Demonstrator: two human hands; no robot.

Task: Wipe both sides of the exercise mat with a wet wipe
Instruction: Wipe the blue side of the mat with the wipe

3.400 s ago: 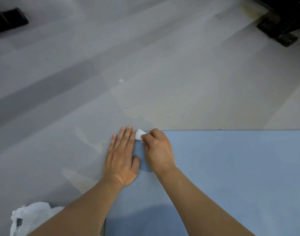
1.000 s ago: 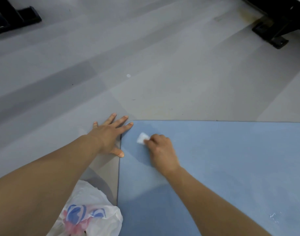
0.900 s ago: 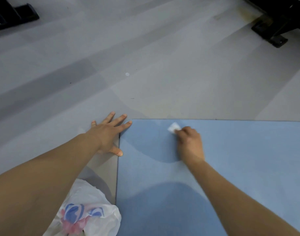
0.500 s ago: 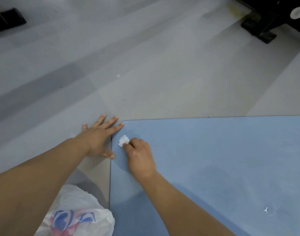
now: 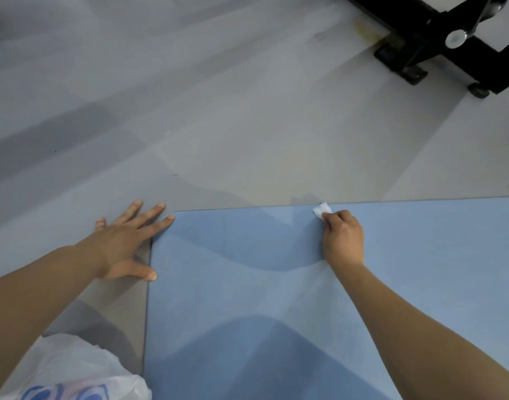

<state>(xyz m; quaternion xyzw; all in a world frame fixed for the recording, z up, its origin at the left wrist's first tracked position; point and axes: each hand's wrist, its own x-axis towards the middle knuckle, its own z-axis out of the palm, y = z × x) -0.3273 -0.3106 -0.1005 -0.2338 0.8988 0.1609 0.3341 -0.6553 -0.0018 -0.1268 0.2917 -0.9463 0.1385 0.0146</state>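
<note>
Grey smooth flooring [image 5: 218, 111] fills the view, crossed by darker bands running from 8 o'clock toward 2 o'clock. Lying flat on it, the light blue foam exercise mat [image 5: 276, 298] occupies the area from 6 o'clock to 3 o'clock; its far edge runs left to right, its left edge runs toward the viewer, and its rounded corner sits near centre. Its full length leaves the frame, so the long axis cannot be determined. A black metal equipment frame [image 5: 438, 39] stands at 1 o'clock. A white crumpled plastic bag with blue print [image 5: 74, 376] lies at 7 o'clock, beside the mat's left edge. The left hand [image 5: 123, 243] rests flat on the floor at 9 o'clock, fingers spread, index fingertip and thumb tip at the mat's edge. The right hand [image 5: 344, 238], fingers curled, pinches a small folded white wet wipe [image 5: 322, 209] against the mat at its far edge.
</note>
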